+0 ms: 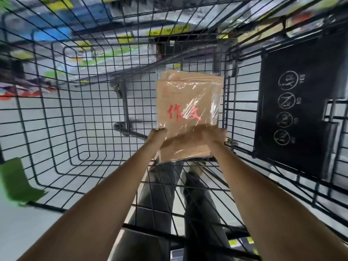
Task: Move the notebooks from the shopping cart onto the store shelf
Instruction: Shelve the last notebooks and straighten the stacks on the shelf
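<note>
Notebooks (188, 102), a flat rectangular kraft-brown stack in glossy crinkled film with red characters on the cover, are inside the black wire shopping cart (56, 110), long axis pointing away from the person; left hand (157, 134) and right hand (203, 137) grip the near edge, fingers (162, 129) wrapped round it

- Notebook pack (188, 102): brown covers, red characters, clear wrap, held up inside the shopping cart (65, 72) basket.
- Left hand (157, 135) grips the pack's lower left edge; right hand (201, 138) wraps its lower right part.
- Black flap (301, 110) with YES/NO icons on the cart's right side.
- Store shelf (131, 21) beyond the cart, blurred, with yellow price tags (169, 32).
</note>
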The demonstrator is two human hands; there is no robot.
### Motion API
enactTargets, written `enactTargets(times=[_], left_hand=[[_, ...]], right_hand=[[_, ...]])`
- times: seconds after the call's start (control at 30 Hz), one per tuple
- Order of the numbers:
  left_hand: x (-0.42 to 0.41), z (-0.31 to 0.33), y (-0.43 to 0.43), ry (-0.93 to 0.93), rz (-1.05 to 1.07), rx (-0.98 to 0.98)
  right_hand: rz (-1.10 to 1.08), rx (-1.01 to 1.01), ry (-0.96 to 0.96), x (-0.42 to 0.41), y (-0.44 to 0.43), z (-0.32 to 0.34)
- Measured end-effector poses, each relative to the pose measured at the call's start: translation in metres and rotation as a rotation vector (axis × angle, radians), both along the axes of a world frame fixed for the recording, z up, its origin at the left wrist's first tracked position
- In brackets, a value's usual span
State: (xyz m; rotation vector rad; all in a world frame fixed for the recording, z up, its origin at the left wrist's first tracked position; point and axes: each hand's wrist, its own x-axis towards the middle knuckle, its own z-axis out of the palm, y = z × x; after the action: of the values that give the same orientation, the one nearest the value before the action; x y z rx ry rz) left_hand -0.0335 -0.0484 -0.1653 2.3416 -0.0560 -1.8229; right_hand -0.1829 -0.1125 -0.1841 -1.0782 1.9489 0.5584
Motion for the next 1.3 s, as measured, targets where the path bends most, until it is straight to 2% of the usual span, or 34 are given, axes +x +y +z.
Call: enactTargets(times=[0.17, 0.3, 0.47, 0.53, 0.7, 0.83, 0.87, 0.93, 1.03, 1.3], left_hand=[[-0.008, 0.028, -0.004, -0.022, 0.130, -0.127], [-0.007, 0.055, -0.006, -0.021, 0.220, -0.159], [-0.010, 0.101, -0.013, -0.162, 0.137, -0.270], [-0.015, 0.126, -0.015, -0.158, 0.150, -0.298], [-0.028, 0.204, -0.006, -0.052, 0.102, -0.473], [-0.037, 0.255, -0.007, -0.117, 0.100, -0.577], [-0.044, 0.287, -0.008, -0.151, 0.128, -0.639], [-0.042, 0.303, -0.013, -0.155, 0.147, -0.656], [-0.047, 0.367, -0.017, -0.134, 0.126, -0.782], [-0.056, 0.528, -0.026, -0.112, 0.238, -1.125]], right_hand=[[0.039, 0.063, -0.133, -0.004, 0.004, 0.024], [-0.093, -0.025, -0.254, -0.015, 0.001, 0.045], [-0.105, -0.110, -0.334, -0.031, -0.018, 0.096], [-0.109, -0.170, -0.379, -0.035, -0.025, 0.123], [-0.037, -0.305, -0.492, -0.052, -0.045, 0.203], [-0.012, -0.428, -0.571, -0.059, -0.050, 0.257], [-0.008, -0.478, -0.607, -0.065, -0.051, 0.292], [-0.010, -0.509, -0.655, -0.062, -0.056, 0.305], [0.022, -0.617, -0.721, -0.070, -0.064, 0.374], [0.098, -0.794, -0.812, -0.085, -0.063, 0.573]])
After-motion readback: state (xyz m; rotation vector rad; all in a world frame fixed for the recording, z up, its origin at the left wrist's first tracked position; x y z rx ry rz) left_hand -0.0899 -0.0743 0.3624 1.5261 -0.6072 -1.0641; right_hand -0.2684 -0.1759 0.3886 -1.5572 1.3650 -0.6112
